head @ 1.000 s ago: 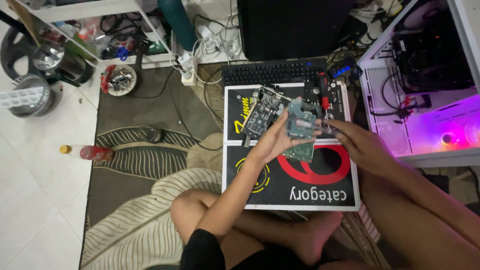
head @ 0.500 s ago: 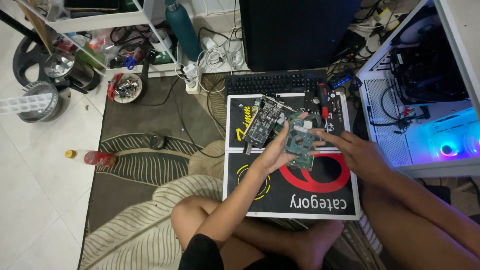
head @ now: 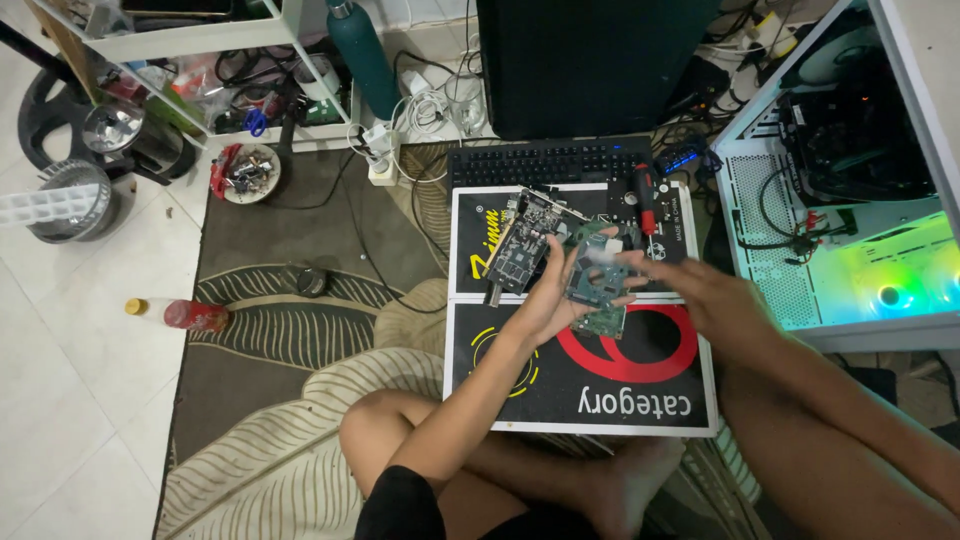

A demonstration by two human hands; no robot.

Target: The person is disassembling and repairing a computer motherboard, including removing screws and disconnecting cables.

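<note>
A small green circuit board (head: 592,283) with a matt, component-studded surface is held over a smooth, glossy black printed cardboard box (head: 600,390). A woven cloth rug (head: 290,330) with a matt leaf pattern is laid on smooth, shiny white floor tiles (head: 60,400). A perforated white metal computer case (head: 770,230) is seen beside it.

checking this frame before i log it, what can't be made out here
Head view only:
- Right hand: motion-blurred, so whether its fingers touch the circuit board is unclear.
- Circuit board: underside hidden by the left hand; components too small to identify.
- Open computer case: cut off by the right edge.
- Dark tower: top cut off by the upper edge.
</note>
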